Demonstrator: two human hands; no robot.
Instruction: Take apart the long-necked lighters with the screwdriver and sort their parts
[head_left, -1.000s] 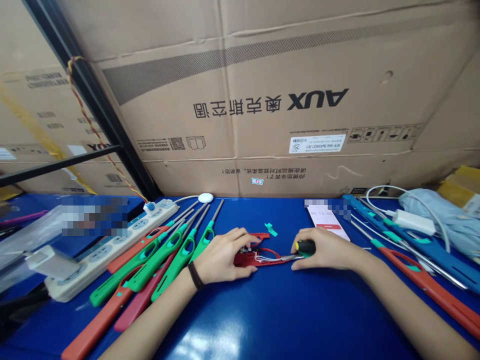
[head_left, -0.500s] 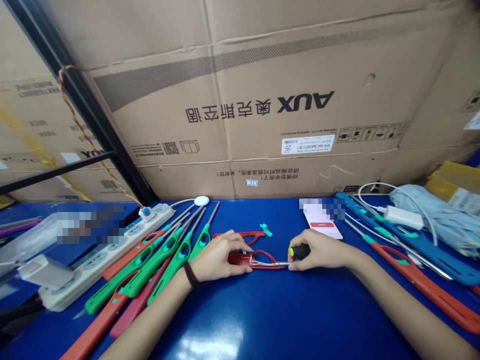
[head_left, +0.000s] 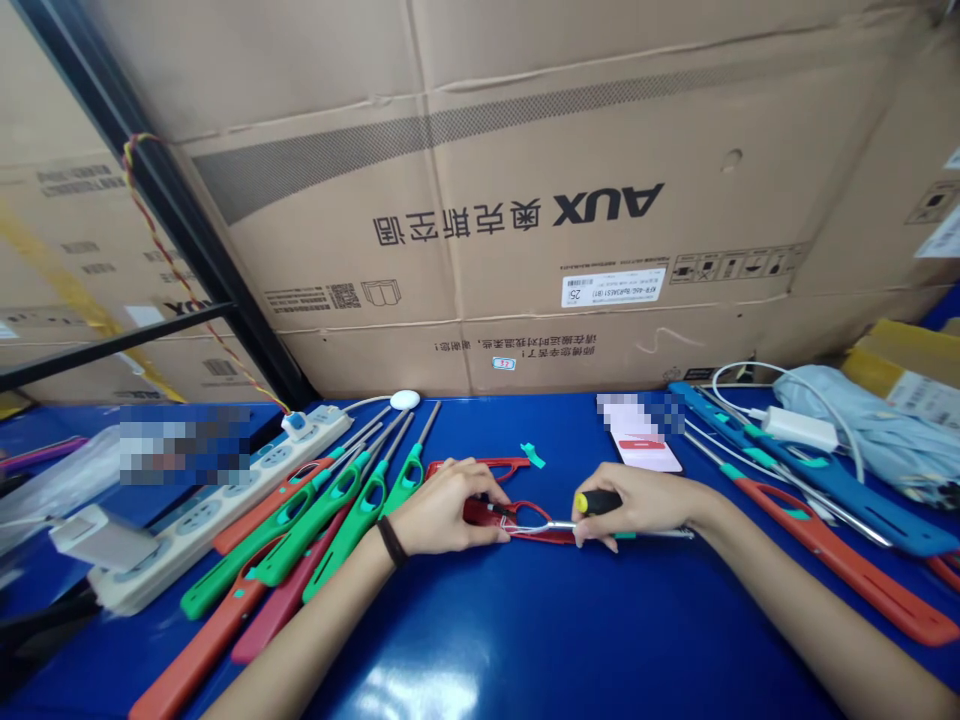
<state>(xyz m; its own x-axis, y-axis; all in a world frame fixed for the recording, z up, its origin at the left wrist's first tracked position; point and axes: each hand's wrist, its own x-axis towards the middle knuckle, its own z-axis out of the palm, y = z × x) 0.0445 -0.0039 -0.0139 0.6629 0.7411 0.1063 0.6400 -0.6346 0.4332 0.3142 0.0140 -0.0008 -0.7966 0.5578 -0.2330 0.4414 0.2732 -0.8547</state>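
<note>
My left hand (head_left: 454,508) is closed round the left end of an opened red lighter casing (head_left: 551,538), a long-nosed gas lighter's half shell lying on the blue table. Thin white wires and a metal tube (head_left: 559,525) show in the casing, right of my left fingertips. With my right hand (head_left: 630,505) I hold a screwdriver (head_left: 598,502) by its black and yellow handle, while the fingertips pinch at the metal tube. The tube's far end sticks out beyond my right hand. Behind my left hand lies another red casing half (head_left: 487,464), partly hidden.
Several green and red lighters (head_left: 315,535) lie at left beside a white power strip (head_left: 180,520). A phone (head_left: 645,440), a red lighter (head_left: 840,560) and blue lighters (head_left: 847,500) are at right. Green tape (head_left: 533,455) lies behind the casing. A cardboard box (head_left: 480,250) stands at the back.
More of the metal tube now shows, both left of my right fingertips and out to the right past the hand. My left hand keeps its hold on the casing. The view has shifted slightly.
</note>
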